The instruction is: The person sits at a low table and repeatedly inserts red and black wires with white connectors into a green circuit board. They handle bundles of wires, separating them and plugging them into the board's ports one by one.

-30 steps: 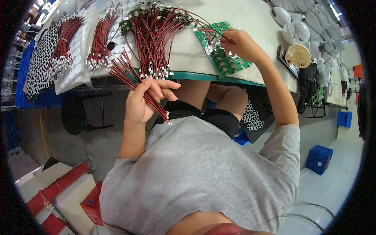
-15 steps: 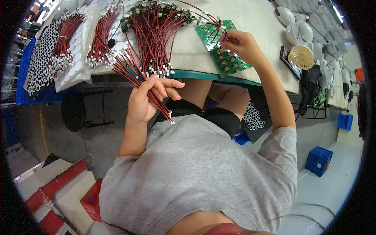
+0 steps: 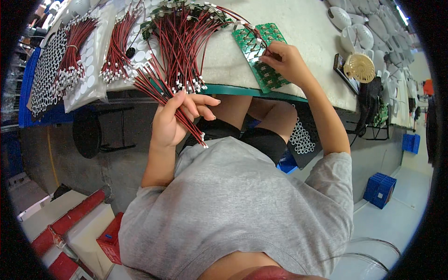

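Note:
My left hand (image 3: 169, 122) is closed around a bundle of thin red and black wires (image 3: 150, 88) with small white connectors at both ends. Its thumb presses on the bundle while the other fingers stretch to the right, in front of the table edge. Over a green circuit board panel (image 3: 247, 43) at the table's front, my right hand (image 3: 290, 64) pinches the end of a red and black wire lead (image 3: 258, 36). The fingers cover whatever connector is there, so I cannot tell whether it touches the board. Wires arch from the lead toward the big wire pile.
A large pile of red and black wires (image 3: 179, 46) lies left of the panel. Farther left are two more wire bundles (image 3: 74, 56) and a bagged sheet of white discs (image 3: 88, 79). A cream-coloured fan (image 3: 359, 68) and white plastic shells (image 3: 361, 37) stand at right.
My right hand has come slightly nearer, with its fingertips lower on the panel. The panel has shifted a little to the left. My left hand keeps its hold on the wires.

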The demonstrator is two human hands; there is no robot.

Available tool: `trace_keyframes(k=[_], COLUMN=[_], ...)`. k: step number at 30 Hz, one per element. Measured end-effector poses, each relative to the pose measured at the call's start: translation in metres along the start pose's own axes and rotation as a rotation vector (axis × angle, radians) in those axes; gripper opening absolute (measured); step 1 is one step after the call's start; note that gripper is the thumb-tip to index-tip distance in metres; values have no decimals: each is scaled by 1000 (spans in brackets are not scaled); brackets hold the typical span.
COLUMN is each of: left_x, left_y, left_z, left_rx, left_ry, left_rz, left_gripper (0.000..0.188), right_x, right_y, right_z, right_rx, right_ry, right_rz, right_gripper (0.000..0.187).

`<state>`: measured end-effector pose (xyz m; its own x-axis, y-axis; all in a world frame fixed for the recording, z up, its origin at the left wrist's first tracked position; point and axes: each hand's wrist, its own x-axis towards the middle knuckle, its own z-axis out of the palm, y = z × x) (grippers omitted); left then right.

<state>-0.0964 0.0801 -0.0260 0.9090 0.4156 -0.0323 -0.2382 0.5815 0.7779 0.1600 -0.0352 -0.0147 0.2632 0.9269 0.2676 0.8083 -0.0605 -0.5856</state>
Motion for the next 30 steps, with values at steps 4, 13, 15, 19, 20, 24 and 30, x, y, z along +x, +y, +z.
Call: trace_keyframes(k=[4, 13, 15, 19, 20, 24, 30], left_x=[1, 5, 6, 4, 2, -4, -4], left_y=[0, -3, -4, -3, -2, -3, -3], left_z=[0, -4, -9, -8, -7, -6, -4], left_rx=[-1, 2, -24, -47, -48, -24, -10], left_ry=[11, 0, -60, -89, -82, -23, -45], left_rz=[-9, -19, 15, 9, 3, 1, 0], left_gripper=[47, 48, 44, 43, 43, 44, 44], right_x=[0, -7, -5, -2, -1, 0, -8], right_y=[4, 1, 0, 5, 1, -16, 10], right_z=[3, 13, 13, 4, -2, -32, -31], right_rx=[40, -177, -194, -279, -235, 13, 568], right_ry=[13, 15, -3, -36, -125, -309, -295], right_rz=[-14, -176, -153, -163, -53, 259, 237], right_gripper=[15, 16, 16, 14, 15, 13, 4])
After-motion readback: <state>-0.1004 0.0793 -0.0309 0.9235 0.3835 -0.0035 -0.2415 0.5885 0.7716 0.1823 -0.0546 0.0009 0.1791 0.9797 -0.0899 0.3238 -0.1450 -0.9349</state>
